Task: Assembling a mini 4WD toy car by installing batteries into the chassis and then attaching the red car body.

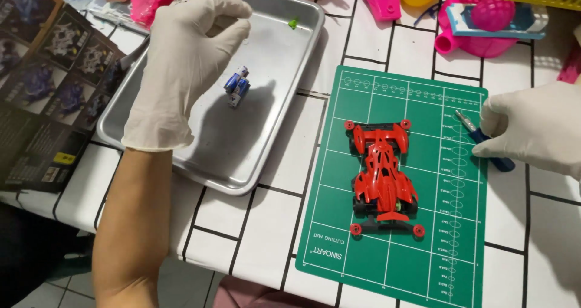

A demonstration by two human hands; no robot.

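One screwdriver (487,146), blue handle with metal tip, lies at the right edge of the green cutting mat (363,247). Right hand (532,135), white glove, rests on it, fingers (493,117) curled around the handle; grip looks closed on the screwdriver. One red toy race car (382,176) sits at the middle of the mat, four small red rollers at its corners, not touched. Left hand (187,66), white glove, held above one metal tray (242,169) at the desk's left side; thumb and fingertips pinched together, cannot tell if anything is between them. In the tray: one small blue and white part (237,86), one tiny green piece (293,23) near the far edge. One dark printed leaflet (42,90) at the desk's left edge.
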